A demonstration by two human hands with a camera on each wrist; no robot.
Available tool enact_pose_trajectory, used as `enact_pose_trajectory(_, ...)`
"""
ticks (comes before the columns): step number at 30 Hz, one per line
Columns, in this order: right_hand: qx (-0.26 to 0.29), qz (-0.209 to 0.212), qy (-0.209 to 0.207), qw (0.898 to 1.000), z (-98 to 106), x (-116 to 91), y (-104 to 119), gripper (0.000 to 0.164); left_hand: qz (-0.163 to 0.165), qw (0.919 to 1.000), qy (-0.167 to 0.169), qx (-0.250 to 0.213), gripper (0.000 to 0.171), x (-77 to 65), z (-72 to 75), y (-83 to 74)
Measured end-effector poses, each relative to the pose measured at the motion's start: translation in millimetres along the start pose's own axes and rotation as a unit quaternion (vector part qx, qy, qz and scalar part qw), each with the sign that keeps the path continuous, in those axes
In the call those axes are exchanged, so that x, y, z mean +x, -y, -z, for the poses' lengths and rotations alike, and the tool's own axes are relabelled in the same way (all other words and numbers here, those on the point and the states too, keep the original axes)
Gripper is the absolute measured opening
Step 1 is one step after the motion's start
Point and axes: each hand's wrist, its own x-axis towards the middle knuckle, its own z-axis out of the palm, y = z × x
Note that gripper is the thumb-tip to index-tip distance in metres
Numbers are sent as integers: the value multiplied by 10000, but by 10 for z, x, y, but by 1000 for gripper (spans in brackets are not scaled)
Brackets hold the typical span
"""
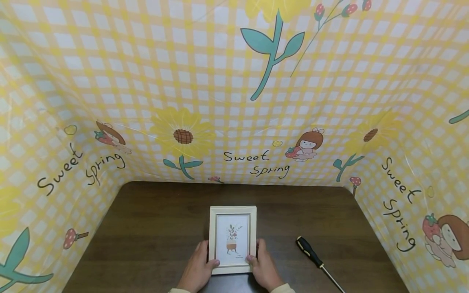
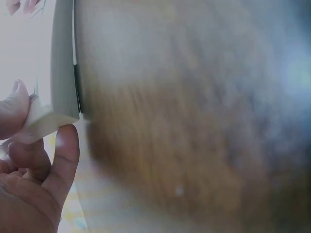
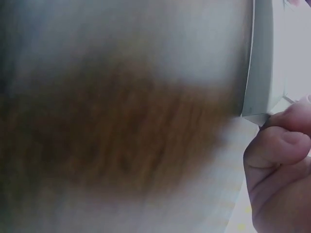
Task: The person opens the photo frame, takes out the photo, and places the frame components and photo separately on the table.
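Between both hands is a cream picture frame [image 1: 233, 210] with a print of a potted plant, its picture side facing up toward the head camera. My left hand [image 1: 198, 266] grips its lower left side, thumb on the front border. On the lower right side, my right hand [image 1: 266, 266] grips it the same way. The left wrist view shows the frame's side edge [image 2: 63, 63] with the left hand [image 2: 36, 179] at one corner. In the right wrist view, the right hand [image 3: 282, 170] holds the opposite corner of the frame [image 3: 262, 63].
A screwdriver [image 1: 309, 250] with a black and yellow handle lies on the dark wooden table [image 1: 154, 228], right of the frame. Yellow checked cloth walls [image 1: 234, 122] with printed flowers and lettering enclose the table at the back and both sides.
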Motion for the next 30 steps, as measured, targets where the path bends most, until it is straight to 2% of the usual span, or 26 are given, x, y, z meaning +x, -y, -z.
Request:
enact_pose_trajectory(8,-135,84,-76,9998,-10,-5,-2,37,129,9999,63,-41,54,12,18,-6)
enact_pose_trajectory(15,-292,316,-229,9988,-11,-15,2,27,-56,10000,5,2,50,6,34,-7)
enact_pose_trajectory(21,-339,300,-164,9988,-11,-1,5,28,-341,9993,-152,72,45,-3,26,17)
enact_pose_trajectory(30,-475,585,-255,9968,-22,6,-25,30,-512,9983,-251,132,41,-6,30,18)
